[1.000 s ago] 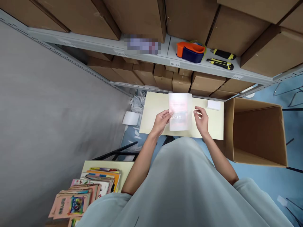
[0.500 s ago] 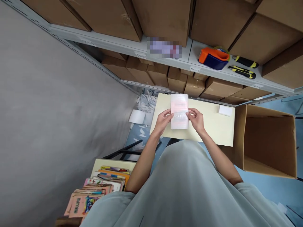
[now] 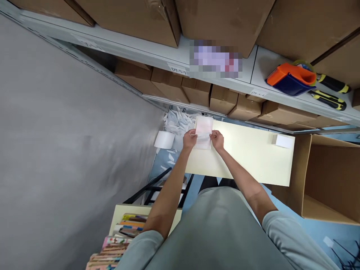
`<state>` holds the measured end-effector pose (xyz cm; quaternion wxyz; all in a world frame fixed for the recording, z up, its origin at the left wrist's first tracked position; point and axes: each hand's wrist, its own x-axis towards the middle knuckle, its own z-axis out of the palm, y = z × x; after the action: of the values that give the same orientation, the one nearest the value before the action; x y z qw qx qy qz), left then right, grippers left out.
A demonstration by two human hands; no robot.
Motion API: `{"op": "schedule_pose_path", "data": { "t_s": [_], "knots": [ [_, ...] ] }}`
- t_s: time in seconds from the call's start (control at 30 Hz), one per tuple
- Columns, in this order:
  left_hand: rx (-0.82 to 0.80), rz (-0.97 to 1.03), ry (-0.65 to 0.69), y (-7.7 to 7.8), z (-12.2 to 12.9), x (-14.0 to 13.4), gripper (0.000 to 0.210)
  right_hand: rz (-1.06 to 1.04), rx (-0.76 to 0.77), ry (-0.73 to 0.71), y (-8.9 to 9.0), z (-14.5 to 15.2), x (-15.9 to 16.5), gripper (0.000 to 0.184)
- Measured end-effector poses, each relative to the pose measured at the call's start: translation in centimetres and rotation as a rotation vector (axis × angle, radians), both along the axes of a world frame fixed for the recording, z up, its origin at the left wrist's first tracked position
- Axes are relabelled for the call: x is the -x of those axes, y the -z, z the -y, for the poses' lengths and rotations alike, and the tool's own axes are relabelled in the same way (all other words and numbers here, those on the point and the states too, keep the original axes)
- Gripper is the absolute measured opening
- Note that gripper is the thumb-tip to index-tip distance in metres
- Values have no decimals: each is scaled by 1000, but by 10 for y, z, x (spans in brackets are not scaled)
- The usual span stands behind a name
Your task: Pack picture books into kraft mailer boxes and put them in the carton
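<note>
A flat, rectangular packet [image 3: 204,129], pinkish under a whitish translucent wrapping, is held between my two hands over the far left part of the cream table [image 3: 250,153]. A pale, shiny band crosses its lower half. Its left edge is pinched by my left hand [image 3: 190,139], with the fingers closed. On the opposite edge, my right hand [image 3: 216,140] has its fingers curled and closed too. What is inside the wrapping is not clear.
A small white box [image 3: 282,141] lies on the table's right end, beside a large open carton [image 3: 306,176]. White scraps [image 3: 178,122] and a white roll [image 3: 164,139] are at left. Books [image 3: 116,245] stack lower left. Overhead, a shelf [image 3: 157,56] bears cartons, a tape dispenser [image 3: 291,78] and cutters [image 3: 329,99].
Both hands have carried the packet left and farther from my body, toward the table's left end. My fingers have curled in more at its edges. The camera view has shifted.
</note>
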<state>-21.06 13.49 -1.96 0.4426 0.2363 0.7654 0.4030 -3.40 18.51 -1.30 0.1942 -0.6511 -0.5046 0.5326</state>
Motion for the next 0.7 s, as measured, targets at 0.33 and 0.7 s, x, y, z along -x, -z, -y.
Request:
{"op": "schedule_pose_path", "data": {
  "t_s": [0.33,0.7],
  "knots": [
    [171,-116,64,34,-7,7,47,194,27,-52,44,-5,14,33],
    [57,-139,-31,-10,25,-2,34,46,-12,-84,-13,-4,-31,32]
  ]
}}
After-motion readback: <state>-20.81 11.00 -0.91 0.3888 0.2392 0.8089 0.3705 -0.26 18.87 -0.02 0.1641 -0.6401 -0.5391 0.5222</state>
